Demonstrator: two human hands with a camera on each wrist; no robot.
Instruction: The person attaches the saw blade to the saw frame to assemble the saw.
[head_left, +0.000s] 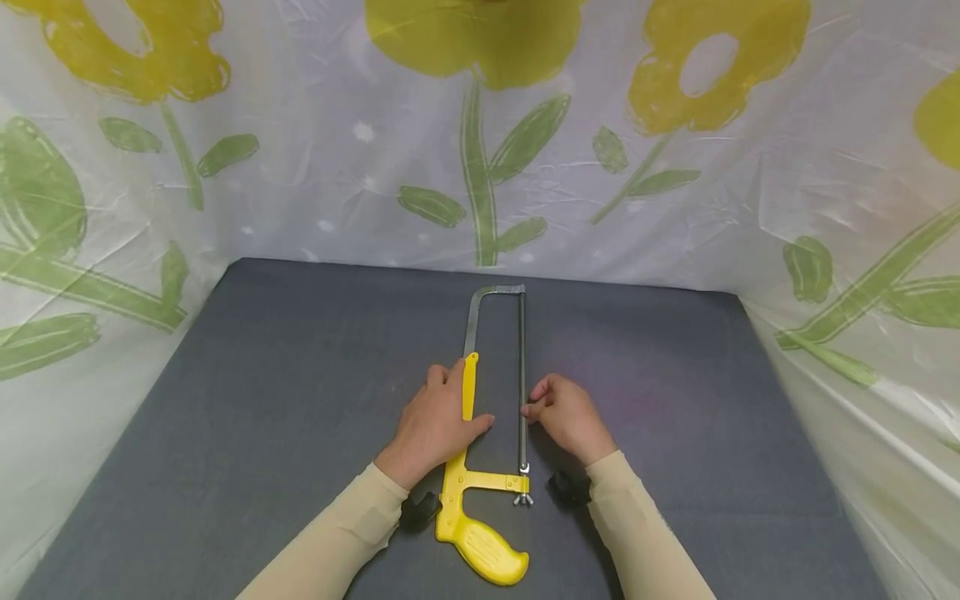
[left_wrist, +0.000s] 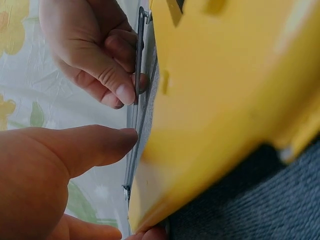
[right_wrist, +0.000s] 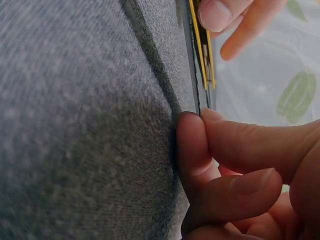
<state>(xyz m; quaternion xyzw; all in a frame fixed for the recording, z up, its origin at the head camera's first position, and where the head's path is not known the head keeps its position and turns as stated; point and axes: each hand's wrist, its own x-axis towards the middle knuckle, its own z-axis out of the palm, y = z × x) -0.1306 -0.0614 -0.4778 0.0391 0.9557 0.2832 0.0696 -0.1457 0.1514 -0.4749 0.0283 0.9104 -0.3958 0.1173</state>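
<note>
Head view shows one hacksaw (head_left: 487,433) lying flat near the middle of a dark grey table (head_left: 262,417), its grip end toward the person and its far end pointing away. The saw has a bright yellow plastic handle (head_left: 483,546) — rounded, with a ribbed patch — and a yellow bar that runs up along a bent, silvery metal frame. One thin, straight metal blade (head_left: 522,375) spans the length of the frame on its right side, fastened near the handle by a small wing nut (head_left: 522,499).

Two hands are on the saw. The left hand (head_left: 435,421) lies over the yellow bar, palm down, fingers curved around its left side and thumb stretched across toward the blade; from the left wrist view the yellow plastic looks smooth and glossy. The right hand (head_left: 566,412) sits just beside the blade with its fingers curled, and its fingertips (right_wrist: 192,135) pinch the thin steel strip between thumb and forefinger — the right wrist view shows them touching it right at the cloth.

The table cover is a woven, slightly fuzzy grey fabric. Both arms wear plain beige sleeves (head_left: 337,533), each with a small black object at the wrist. Around three sides of the table hangs a crinkled, shiny plastic sheet (head_left: 337,167) printed with large yellow flowers and green stems and leaves.
</note>
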